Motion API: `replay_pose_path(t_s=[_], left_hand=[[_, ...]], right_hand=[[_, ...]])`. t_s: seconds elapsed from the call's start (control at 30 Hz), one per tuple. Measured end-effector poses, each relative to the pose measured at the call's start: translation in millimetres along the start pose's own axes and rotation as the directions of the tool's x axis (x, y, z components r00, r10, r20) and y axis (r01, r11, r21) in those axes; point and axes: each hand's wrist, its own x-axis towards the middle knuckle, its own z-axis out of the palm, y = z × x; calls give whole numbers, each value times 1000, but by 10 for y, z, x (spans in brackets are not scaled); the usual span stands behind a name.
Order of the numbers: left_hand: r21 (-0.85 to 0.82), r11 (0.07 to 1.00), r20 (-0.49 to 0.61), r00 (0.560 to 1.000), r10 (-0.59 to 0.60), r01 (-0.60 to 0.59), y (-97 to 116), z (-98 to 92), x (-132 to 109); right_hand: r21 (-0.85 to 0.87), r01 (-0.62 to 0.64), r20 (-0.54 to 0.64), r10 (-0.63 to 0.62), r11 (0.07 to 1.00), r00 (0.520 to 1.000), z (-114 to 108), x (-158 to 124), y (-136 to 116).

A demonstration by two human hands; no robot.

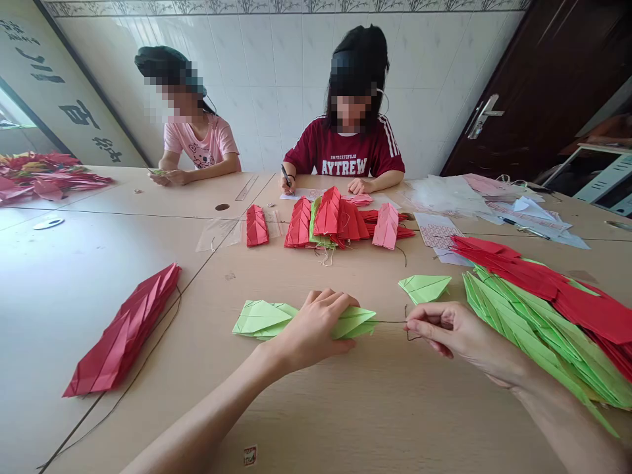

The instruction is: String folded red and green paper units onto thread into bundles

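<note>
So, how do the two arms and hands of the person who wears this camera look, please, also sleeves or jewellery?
The left forearm and right forearm are bare as far as the picture shows, without cables or markings. The left hand and right hand wear no gloves, and no watch or bracelet shows. No ring is visible on the fingers; nail details are too small to judge.

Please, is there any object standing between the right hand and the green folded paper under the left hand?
Nothing visible blocks the way: only the dark thread, pinched by the right hand, spans the gap to the green folded paper under the left hand. The separate green piece lies beyond that line.
</note>
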Motion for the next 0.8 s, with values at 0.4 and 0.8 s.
replay_pose_path(t_s=[0.4,0.8], left_hand=[[113,987,82,991,107,-115,-5,24,-20],[-9,998,107,993,-53,55,-30,-653,-312]], right_hand=[[-472,-2,-61,-30,881,998,-259,46,287],[-568,198,-309,-430,799,848,41,136,128]])
